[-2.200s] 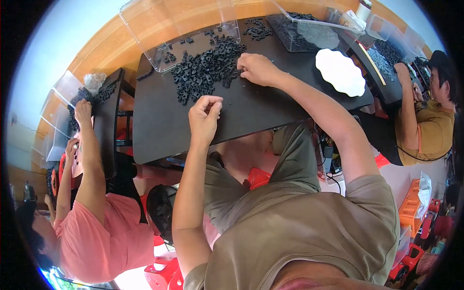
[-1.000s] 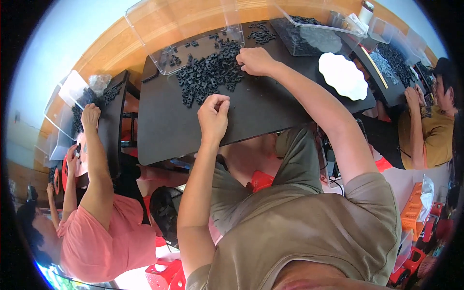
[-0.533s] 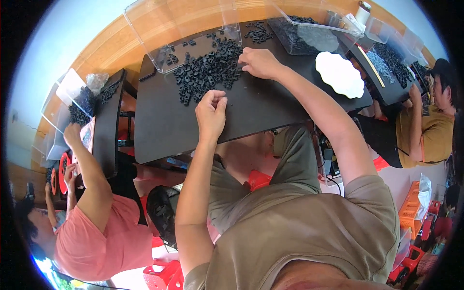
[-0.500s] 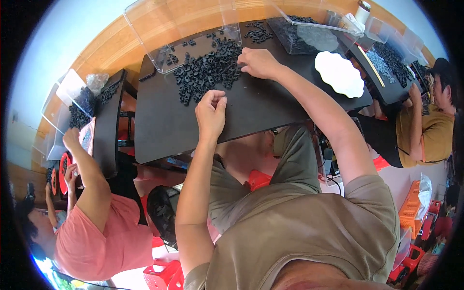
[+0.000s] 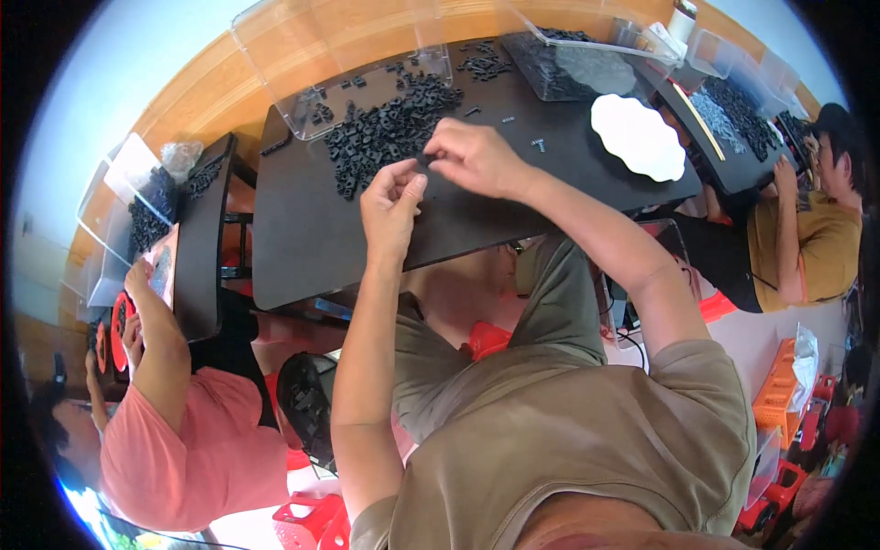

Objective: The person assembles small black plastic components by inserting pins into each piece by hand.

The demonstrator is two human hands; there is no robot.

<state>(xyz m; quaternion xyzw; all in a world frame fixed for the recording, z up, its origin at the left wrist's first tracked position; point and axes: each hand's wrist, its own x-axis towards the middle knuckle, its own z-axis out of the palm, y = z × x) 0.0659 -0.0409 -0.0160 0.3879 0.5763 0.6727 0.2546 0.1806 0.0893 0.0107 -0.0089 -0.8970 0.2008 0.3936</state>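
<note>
My right hand (image 5: 481, 160) is pinched on a small black plastic part (image 5: 423, 159), close to the fingertips of my left hand (image 5: 391, 206). The left fingers are curled with the thumb against them; what they hold, if anything, is too small to make out. Just beyond both hands spreads a heap of small black plastic parts (image 5: 376, 142) on the dark table (image 5: 312, 238). To the right of the heap lie one loose black part (image 5: 473, 111) and small metal springs (image 5: 539, 145).
A clear plastic bin (image 5: 275, 78) tips over the heap. Another clear bin (image 5: 550, 87) holds black parts at the back. On the right lies a white scalloped plate (image 5: 639, 137). Co-workers sit on both sides, one in a pink shirt (image 5: 197, 440), one in a brown shirt (image 5: 797, 247).
My right hand has come back from the heap's right edge to meet my left hand. The springs and loose black part, hidden before by my right hand and arm, now show.
</note>
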